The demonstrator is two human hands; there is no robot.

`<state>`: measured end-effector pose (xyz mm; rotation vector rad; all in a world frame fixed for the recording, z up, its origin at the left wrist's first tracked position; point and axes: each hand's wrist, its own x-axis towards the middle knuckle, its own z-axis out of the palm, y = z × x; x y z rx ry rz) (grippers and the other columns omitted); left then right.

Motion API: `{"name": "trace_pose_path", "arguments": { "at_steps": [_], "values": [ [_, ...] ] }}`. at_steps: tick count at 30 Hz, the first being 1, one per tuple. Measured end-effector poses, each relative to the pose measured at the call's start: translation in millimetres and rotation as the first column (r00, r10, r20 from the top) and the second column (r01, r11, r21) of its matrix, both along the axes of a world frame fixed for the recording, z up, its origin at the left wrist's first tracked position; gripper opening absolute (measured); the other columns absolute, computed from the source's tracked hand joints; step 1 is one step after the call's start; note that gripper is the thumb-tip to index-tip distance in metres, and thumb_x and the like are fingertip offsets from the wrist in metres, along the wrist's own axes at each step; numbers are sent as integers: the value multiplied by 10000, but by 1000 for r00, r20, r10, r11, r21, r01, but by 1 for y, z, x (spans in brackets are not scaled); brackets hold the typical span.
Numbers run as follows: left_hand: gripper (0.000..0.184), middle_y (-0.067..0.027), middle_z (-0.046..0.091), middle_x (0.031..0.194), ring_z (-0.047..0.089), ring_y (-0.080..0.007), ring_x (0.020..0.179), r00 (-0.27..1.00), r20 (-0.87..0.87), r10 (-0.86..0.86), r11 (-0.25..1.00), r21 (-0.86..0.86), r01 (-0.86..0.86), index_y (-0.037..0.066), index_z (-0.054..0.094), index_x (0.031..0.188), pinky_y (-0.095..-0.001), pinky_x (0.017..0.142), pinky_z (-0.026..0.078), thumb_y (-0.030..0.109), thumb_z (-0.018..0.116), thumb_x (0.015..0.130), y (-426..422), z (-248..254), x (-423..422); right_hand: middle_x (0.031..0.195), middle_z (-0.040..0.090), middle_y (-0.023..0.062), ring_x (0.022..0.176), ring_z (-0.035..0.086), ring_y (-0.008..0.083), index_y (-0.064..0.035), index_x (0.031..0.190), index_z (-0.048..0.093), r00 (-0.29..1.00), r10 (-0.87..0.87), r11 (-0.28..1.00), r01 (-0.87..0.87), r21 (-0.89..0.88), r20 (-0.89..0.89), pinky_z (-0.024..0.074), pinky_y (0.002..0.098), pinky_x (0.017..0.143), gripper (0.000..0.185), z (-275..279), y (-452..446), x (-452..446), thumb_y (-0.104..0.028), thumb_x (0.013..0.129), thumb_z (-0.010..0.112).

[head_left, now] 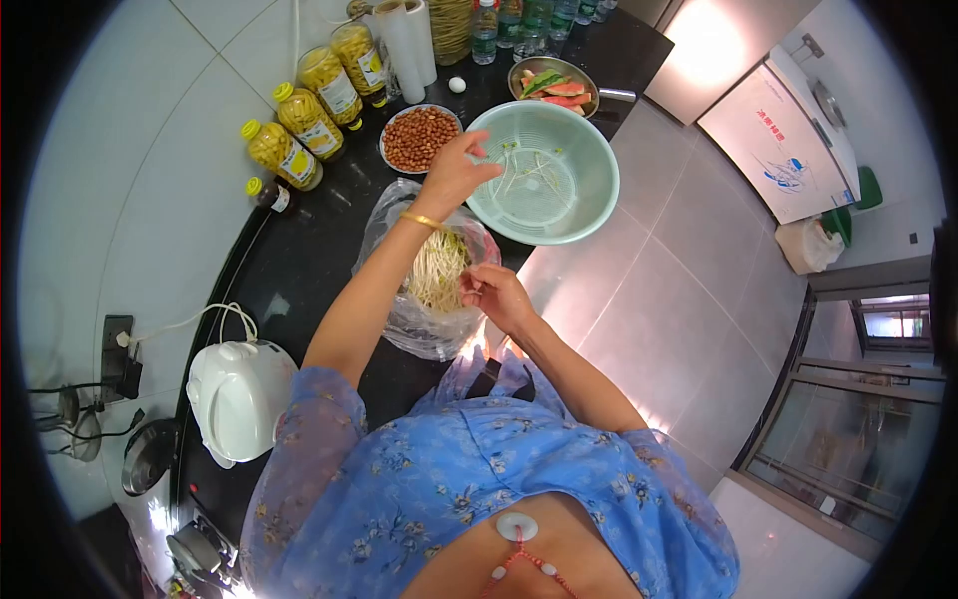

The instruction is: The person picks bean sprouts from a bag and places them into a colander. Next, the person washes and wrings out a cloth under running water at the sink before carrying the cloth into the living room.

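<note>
Peanuts (420, 140) near white egg (457, 85); yellow-lidded jars (311, 124) along wall (150, 150); watermelon pieces (566, 89) in metal pan (516, 77).

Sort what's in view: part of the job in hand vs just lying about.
Job, it seems: bean sprouts; clear plastic bag holding most of them, right hand at it; pale green plastic basin, left hand above it.

Likely just lying about: peanuts; egg; watermelon rinds; water bottles; yellow-capped jars.

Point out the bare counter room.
The black counter looks bare between the white kettle, yellow-lidded jars and plastic bag; a smaller patch lies beside the water bottles at the corner. Crowded: around the nuts, green basin and white rolls.
</note>
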<state>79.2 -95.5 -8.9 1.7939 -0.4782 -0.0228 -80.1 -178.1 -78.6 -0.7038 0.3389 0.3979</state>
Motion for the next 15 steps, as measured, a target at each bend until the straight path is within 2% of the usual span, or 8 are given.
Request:
{"name": "trace_pose_path", "arguments": {
  "at_steps": [2,4,6,7,9,10,12,15],
  "values": [
    [245,-52,614,733,561,-122,685,999,-43,-26,1000,14,26,-14,641,888,-262,628,450,111,691,684,19,-15,-6,769,603,127,641,583,189,-36,694,511,996,-90,991,92,101,-29,483,303,565,95,2,-4,2,-67,778,543],
    [228,-57,607,728,559,-137,684,963,-260,-68,994,62,87,3,645,871,-284,648,459,129,694,687,42,-40,-27,769,609,143,625,593,203,-36,705,510,998,-40,986,46,162,-40,491,311,550,72,-2,-11,4,-48,771,536],
    [195,-95,620,729,582,-188,678,982,-179,-55,973,209,93,13,645,851,-321,645,465,140,666,704,65,-79,-44,769,616,158,609,603,216,-37,715,509,999,6,976,4,219,-44,499,319,535,53,-7,-15,5,-29,764,529],
    [195,-95,620,729,582,-188,678,982,-181,-53,973,214,92,13,645,851,-321,645,465,140,666,704,69,-82,-54,744,613,152,574,593,214,-37,736,516,999,30,965,-24,261,-19,484,308,507,33,-10,-16,5,-14,758,524],
    [168,-118,619,805,611,-262,720,992,-120,27,730,681,63,21,631,859,-353,652,480,107,628,715,75,-88,-71,718,611,147,540,584,212,-38,757,523,999,54,951,-53,304,5,470,296,479,40,-14,-16,5,2,751,519],
    [168,-118,619,805,611,-262,720,992,-120,28,729,681,62,21,631,859,-353,652,480,107,628,715,75,-91,-78,706,609,138,536,578,203,-36,781,529,998,63,950,-55,309,-15,457,287,471,50,-15,-16,5,4,753,518],
    [120,-175,607,849,604,-331,764,987,159,2,599,790,-129,15,620,750,-422,667,477,128,609,709,70,-98,-87,695,607,128,532,573,194,-34,804,536,997,72,948,-57,312,-36,444,277,464,67,-16,-14,4,7,755,516],
    [104,-167,585,836,602,-330,752,978,207,26,540,820,-188,27,606,712,-435,678,478,130,597,716,68,-118,-83,692,605,118,521,561,178,-25,828,554,996,64,962,-44,270,-67,421,262,453,79,-16,-13,2,2,761,521]
  ]
}}
